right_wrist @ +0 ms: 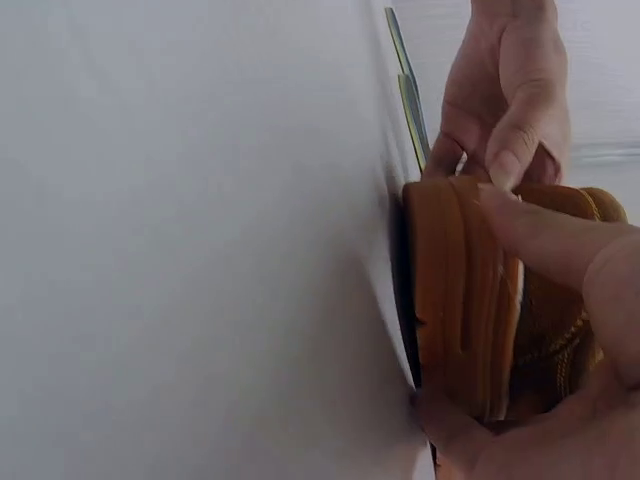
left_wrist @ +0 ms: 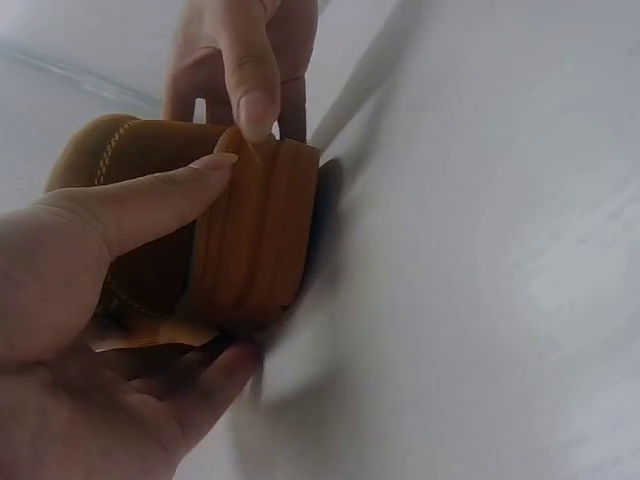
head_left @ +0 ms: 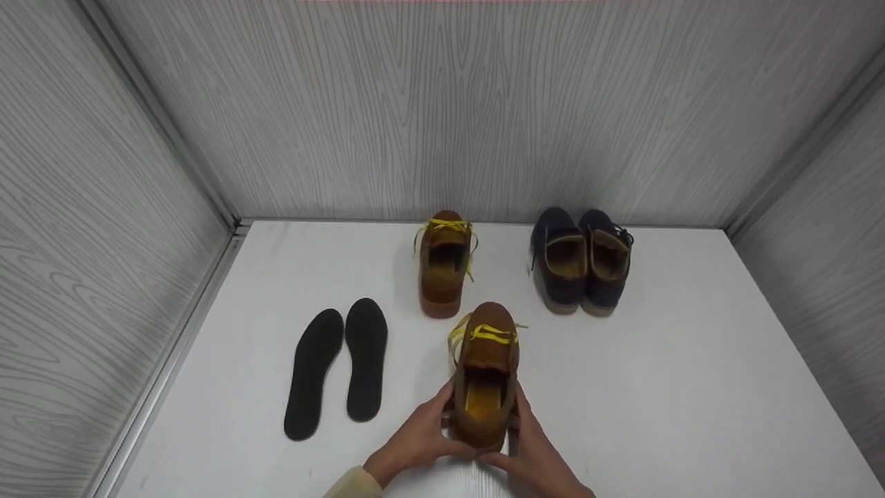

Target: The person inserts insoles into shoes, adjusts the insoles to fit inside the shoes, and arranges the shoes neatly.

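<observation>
Both hands grip one brown shoe [head_left: 487, 356] with yellow laces, its toe pointing away and its opening facing up. On its left side my left hand [head_left: 423, 432] curls its fingers, the thumb lying across the heel. From the right my right hand [head_left: 539, 453] holds it the same way, thumb on the heel. In the left wrist view the thick orange-brown heel [left_wrist: 255, 235] shows close over the white surface. The matching brown shoe [head_left: 440, 297] stands farther back, laces loose. Two black insoles [head_left: 312, 377] lie side by side to the left.
A pair of dark blue shoes [head_left: 565, 294] stands at the back right, side by side. Grey wood-grain panels [head_left: 442, 111] rise behind and on both sides of the white tabletop [head_left: 677, 387].
</observation>
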`<state>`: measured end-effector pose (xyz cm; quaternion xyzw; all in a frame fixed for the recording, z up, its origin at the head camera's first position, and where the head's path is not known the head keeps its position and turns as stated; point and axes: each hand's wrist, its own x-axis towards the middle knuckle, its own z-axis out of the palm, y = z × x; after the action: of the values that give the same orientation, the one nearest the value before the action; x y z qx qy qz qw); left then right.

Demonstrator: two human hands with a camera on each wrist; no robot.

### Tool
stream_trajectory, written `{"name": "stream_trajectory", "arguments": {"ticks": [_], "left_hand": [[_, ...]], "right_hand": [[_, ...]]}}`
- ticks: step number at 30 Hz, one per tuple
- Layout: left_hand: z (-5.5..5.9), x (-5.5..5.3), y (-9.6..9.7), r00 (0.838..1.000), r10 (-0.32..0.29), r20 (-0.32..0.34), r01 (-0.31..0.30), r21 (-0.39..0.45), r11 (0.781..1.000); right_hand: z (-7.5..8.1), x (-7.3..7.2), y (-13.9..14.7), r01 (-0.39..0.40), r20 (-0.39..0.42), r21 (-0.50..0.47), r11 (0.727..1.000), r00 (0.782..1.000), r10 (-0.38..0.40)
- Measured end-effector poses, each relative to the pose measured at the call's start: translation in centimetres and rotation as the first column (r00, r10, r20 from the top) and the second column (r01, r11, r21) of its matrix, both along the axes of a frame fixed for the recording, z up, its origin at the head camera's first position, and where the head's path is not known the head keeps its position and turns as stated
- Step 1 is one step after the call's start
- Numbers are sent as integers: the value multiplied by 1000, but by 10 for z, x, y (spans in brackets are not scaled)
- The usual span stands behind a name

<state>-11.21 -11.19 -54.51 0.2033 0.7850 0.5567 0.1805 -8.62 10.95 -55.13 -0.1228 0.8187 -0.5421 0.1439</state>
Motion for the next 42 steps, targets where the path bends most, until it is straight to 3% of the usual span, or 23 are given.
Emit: {"name": "stream_trajectory", "arguments": {"ticks": [5, 9, 12, 16, 22, 28, 29, 32, 36, 39, 42], "left_hand": [[-1, -4, 6, 999, 10, -51, -11, -29, 1000], [3, -15, 12, 997, 6, -81, -11, -62, 998], [9, -26, 16, 995, 0, -105, -10, -101, 995], [21, -48, 24, 991, -7, -132, -12, -141, 990], [30, -85, 36, 988, 4, -155, -27, -144, 989], [40, -123, 42, 980, 36, -195, -74, -194, 978], [41, -130, 43, 980, 44, -192, -84, -209, 974], [44, -147, 47, 982, 81, -168, -119, -231, 966], [39, -164, 58, 986, 137, -91, -149, -144, 978], [32, -173, 64, 987, 156, -40, -159, -79, 984], [27, -179, 65, 983, 184, 1, -184, -67, 981]], "right_hand": [[-2, -5, 5, 10, -68, 53, 999, 998, -6], [1, -19, 10, -21, -159, 54, 998, 987, 29], [4, -31, 14, -33, -166, 60, 998, 985, 43], [10, -56, 22, -47, -191, 27, 999, 980, 51], [19, -95, 31, -65, -288, 22, 998, 955, 68], [50, -129, 23, -64, -315, 13, 998, 947, 65], [54, -136, 21, -74, -306, 10, 997, 949, 73], [44, -165, 24, -103, -302, -1, 995, 948, 97], [26, -197, 32, -117, -299, -4, 993, 948, 110], [20, -209, 34, -113, -291, -2, 994, 951, 108], [13, -218, 30, -107, -295, 16, 994, 949, 107]]}}
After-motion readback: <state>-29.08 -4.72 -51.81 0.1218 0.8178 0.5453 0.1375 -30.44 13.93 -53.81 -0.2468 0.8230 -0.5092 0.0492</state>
